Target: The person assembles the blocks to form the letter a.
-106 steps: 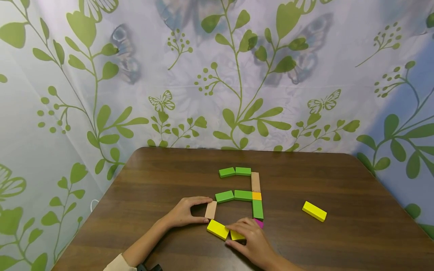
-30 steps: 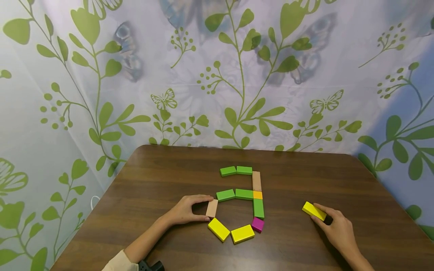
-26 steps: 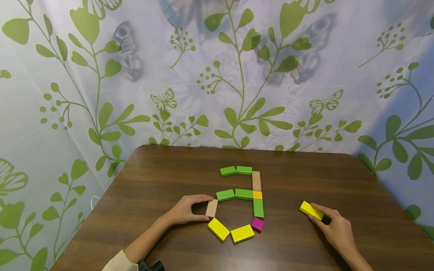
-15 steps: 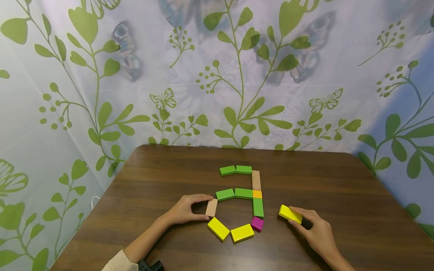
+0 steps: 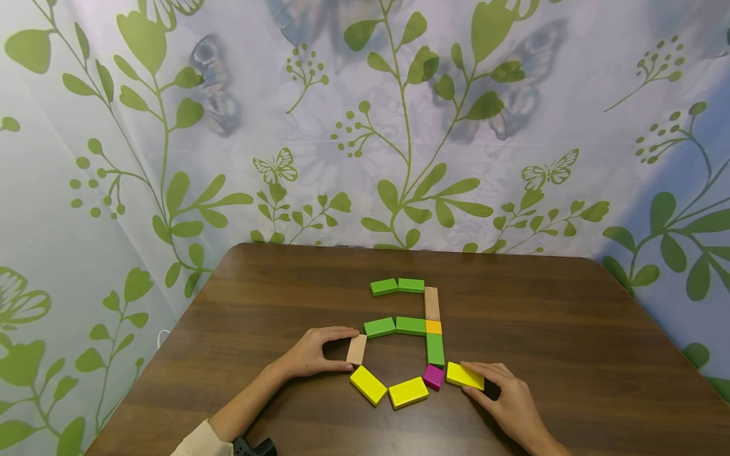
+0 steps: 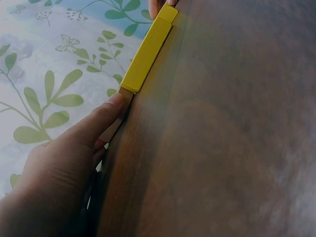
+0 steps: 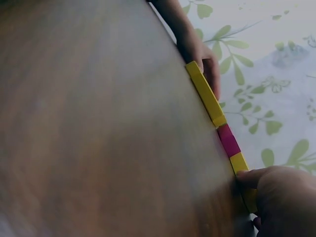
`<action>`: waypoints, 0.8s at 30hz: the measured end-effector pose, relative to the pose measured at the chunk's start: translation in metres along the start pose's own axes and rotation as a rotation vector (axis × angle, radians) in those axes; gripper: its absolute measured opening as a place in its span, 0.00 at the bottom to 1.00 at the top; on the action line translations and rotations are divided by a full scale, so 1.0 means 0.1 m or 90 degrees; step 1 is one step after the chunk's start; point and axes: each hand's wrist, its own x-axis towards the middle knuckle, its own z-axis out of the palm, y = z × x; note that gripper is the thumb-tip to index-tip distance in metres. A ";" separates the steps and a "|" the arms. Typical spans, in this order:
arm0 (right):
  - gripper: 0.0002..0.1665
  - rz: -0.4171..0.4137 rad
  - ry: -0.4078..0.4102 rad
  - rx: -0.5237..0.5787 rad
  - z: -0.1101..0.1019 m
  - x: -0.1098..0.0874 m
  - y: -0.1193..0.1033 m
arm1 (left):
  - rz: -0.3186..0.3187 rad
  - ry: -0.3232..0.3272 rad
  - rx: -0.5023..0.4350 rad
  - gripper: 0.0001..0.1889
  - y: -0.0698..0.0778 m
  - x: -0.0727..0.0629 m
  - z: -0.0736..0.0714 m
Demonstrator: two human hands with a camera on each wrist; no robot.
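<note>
Between thumb and fingers, my left hand [image 5: 310,354] holds the ends of a plain wooden block [image 5: 356,349] lying on the table. My right hand [image 5: 509,398] pinches a yellow block [image 5: 463,375] just right of a small magenta block [image 5: 433,377]. Two other yellow blocks, one slanted [image 5: 367,385] and one near the front [image 5: 407,392], lie between the hands. In the right wrist view the thumb presses the side of the gripped yellow block [image 7: 239,162]. The left wrist view shows the left thumb [image 6: 101,118] on the wooden block's end, beside a yellow block [image 6: 148,57].
Above the hands, green blocks [image 5: 410,325] form two short rows. A wooden block [image 5: 432,304], a small orange block [image 5: 433,327] and a green block [image 5: 435,349] make a column on the right. A patterned curtain [image 5: 319,126] hangs behind the brown table [image 5: 274,278].
My right hand left the front yellow block, took the separate yellow block at the right and brought it left beside the magenta block. My left hand stayed at the wooden block.
</note>
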 end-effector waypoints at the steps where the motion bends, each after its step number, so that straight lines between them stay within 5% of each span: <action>1: 0.26 0.000 -0.003 0.002 0.00 0.00 0.00 | 0.001 0.000 -0.001 0.33 0.00 0.00 0.00; 24: 0.25 -0.003 -0.017 0.013 0.02 -0.02 0.05 | 0.006 0.004 -0.007 0.33 -0.01 -0.01 0.02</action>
